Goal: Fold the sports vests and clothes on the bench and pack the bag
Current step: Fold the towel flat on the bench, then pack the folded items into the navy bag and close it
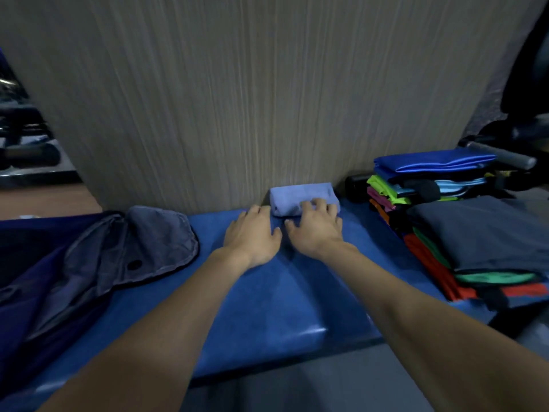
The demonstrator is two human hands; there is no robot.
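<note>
My hands — right hand [316, 230] fingers spread atop the folded lilac cloth [300, 196], left hand [252, 233] flat, relaxed — soft, light; I'd lift by its ends.

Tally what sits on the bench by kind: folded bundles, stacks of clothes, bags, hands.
Folded light-blue bundle, against the wall: 1
Stacks of folded clothes, far stack and near stack: 2
Bag: 1
Hands, left hand and right hand: 2
Total: 6

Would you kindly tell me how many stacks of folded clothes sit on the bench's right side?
2: a near stack topped by a dark grey garment, and a far stack topped by shiny blue fabric, by the wall. More may be hidden.
</note>
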